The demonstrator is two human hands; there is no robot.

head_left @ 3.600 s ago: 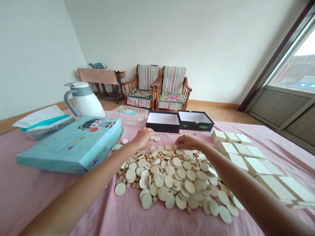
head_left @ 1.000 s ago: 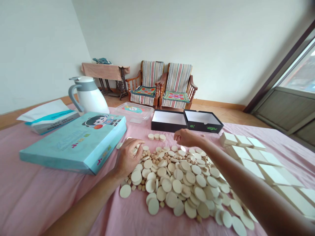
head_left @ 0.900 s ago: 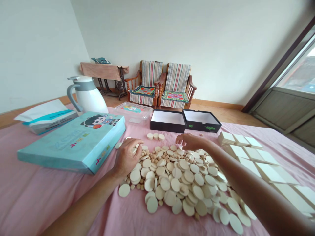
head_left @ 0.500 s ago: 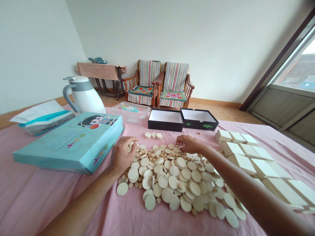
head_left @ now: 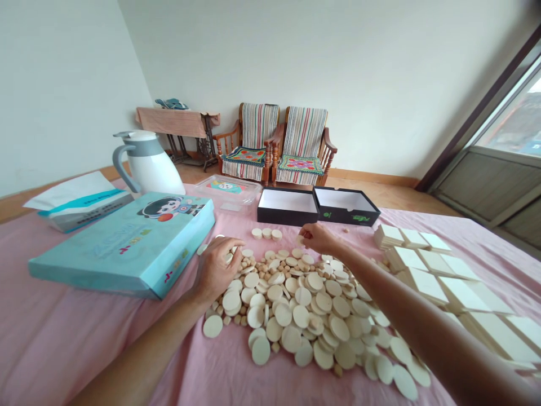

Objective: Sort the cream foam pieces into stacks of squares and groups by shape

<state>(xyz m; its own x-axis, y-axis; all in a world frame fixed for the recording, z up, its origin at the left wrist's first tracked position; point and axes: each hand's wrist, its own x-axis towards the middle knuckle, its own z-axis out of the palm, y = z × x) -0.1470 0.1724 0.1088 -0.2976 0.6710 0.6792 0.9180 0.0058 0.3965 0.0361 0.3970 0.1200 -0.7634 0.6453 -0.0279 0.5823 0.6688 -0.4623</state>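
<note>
A heap of pale wooden discs (head_left: 304, 307) with small wooden beads among them lies on the pink cloth (head_left: 63, 332). My left hand (head_left: 216, 268) rests on the heap's left edge, fingers curled over some discs. My right hand (head_left: 316, 237) hovers past the heap's far edge, fingers pinched on a small disc. A short row of three discs (head_left: 266, 233) lies just left of that hand, in front of the black boxes.
Two open black boxes (head_left: 287, 206) sit at the back. A light blue flat box (head_left: 127, 245), a tissue pack (head_left: 78, 200), a white jug (head_left: 147, 166) and a clear lidded tub (head_left: 228, 192) are on the left. Rows of pale rectangular blocks (head_left: 426, 270) run along the right.
My right hand has lifted from the heap's far edge and moved a little towards the row of three discs. My left hand stays on the heap's left edge.
</note>
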